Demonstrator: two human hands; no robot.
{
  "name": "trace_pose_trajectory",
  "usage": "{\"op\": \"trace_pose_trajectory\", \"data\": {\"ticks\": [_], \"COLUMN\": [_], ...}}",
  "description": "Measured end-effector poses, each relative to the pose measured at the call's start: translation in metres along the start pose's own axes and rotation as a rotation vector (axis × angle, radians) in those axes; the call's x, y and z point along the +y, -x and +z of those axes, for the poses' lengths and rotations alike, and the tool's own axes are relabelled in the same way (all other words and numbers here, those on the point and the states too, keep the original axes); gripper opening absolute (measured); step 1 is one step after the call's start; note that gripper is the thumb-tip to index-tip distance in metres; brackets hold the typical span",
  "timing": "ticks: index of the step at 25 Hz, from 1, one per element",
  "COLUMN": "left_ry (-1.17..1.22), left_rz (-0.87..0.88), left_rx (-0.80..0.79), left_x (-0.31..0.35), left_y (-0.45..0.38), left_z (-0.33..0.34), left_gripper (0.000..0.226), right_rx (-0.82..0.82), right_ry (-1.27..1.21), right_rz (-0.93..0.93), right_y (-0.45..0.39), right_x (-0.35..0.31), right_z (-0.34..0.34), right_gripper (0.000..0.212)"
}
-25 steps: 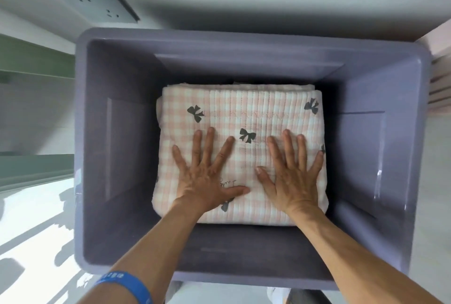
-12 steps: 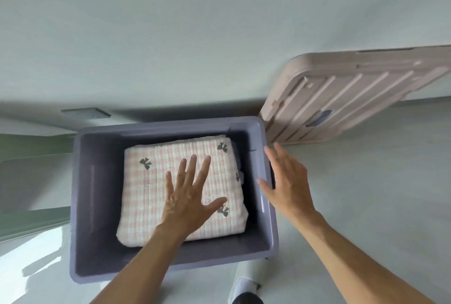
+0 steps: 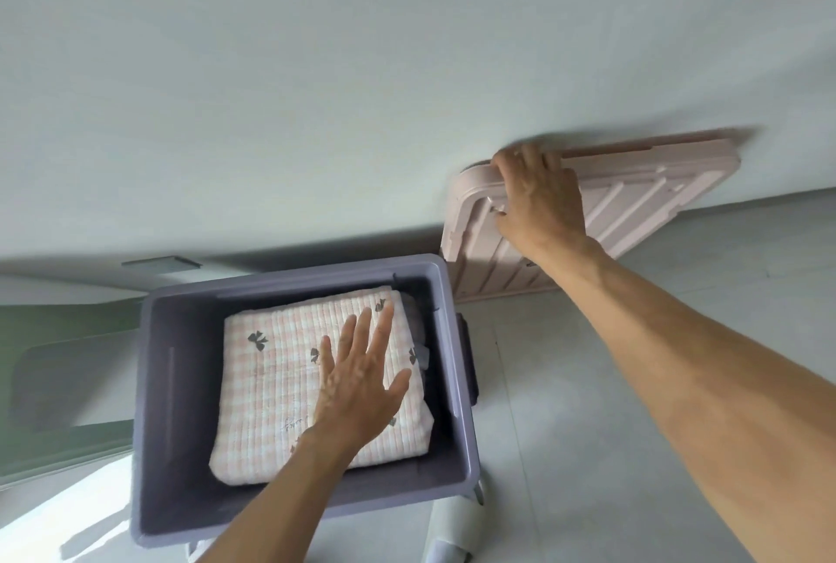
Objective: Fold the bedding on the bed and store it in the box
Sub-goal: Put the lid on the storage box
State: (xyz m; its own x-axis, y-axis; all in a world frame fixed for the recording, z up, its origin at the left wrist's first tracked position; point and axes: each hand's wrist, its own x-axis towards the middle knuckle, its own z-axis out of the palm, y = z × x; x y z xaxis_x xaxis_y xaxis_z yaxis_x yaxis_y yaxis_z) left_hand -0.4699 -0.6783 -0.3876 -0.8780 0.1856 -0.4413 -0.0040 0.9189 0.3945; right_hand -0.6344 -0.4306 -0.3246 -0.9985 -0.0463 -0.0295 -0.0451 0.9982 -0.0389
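Bedding (image 3: 289,386), folded pink check with dark bows, lies inside the purple box (image 3: 457,381) at lower left of the frame. Left hand (image 3: 362,381) hovers over it, fingers spread and released, perhaps touching. Right hand (image 3: 540,196) grasps the pink lid (image 3: 633,196) leaning against the wall at upper right.

right hand (image 3: 540,196): off box rim → gripping pink lid (image 3: 633,200) | view panned right
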Motion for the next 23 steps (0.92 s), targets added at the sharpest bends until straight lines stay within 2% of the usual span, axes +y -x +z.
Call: {"op": "trace_pose_trajectory", "data": {"ticks": [4, 7, 10, 11, 14, 17, 20, 23], "left_ry": [0.007, -0.003, 0.027, 0.029, 0.085, 0.066, 0.040, -0.013], "left_rz": [-0.040, -0.009, 0.076, 0.104, 0.143, 0.106, -0.011, -0.061], "left_rx": [-0.041, -0.068, -0.130, -0.122, -0.071, -0.041, -0.035, -0.045], "left_x": [0.017, 0.044, 0.062, 0.068, 0.071, 0.048, 0.034, 0.055], "left_y": [0.036, 0.066, 0.091, 0.098, 0.120, 0.141, 0.163, 0.174], "left_z": [0.012, 0.019, 0.017, 0.012, 0.005, 0.011, 0.033, 0.055], "left_gripper": [0.081, 0.079, 0.076, 0.074, 0.068, 0.069, 0.073, 0.073], "right_rx": [0.034, -0.028, -0.092, -0.130, -0.262, -0.315, -0.283, -0.161], "right_ry": [0.028, -0.010, -0.120, -0.089, 0.106, 0.049, -0.076, -0.140], "right_rz": [-0.003, -0.033, 0.090, 0.127, 0.155, 0.202, 0.218, 0.152], "right_y": [0.046, 0.085, 0.101, 0.107, 0.141, 0.171, 0.193, 0.218], "right_x": [0.005, 0.011, 0.012, 0.010, 0.004, -0.009, -0.022, -0.007], "right_z": [-0.006, -0.012, -0.026, -0.027, -0.017, 0.006, 0.027, 0.024], "right_gripper": [0.038, 0.044, 0.057, 0.054, 0.027, 0.021, 0.024, 0.027]}}
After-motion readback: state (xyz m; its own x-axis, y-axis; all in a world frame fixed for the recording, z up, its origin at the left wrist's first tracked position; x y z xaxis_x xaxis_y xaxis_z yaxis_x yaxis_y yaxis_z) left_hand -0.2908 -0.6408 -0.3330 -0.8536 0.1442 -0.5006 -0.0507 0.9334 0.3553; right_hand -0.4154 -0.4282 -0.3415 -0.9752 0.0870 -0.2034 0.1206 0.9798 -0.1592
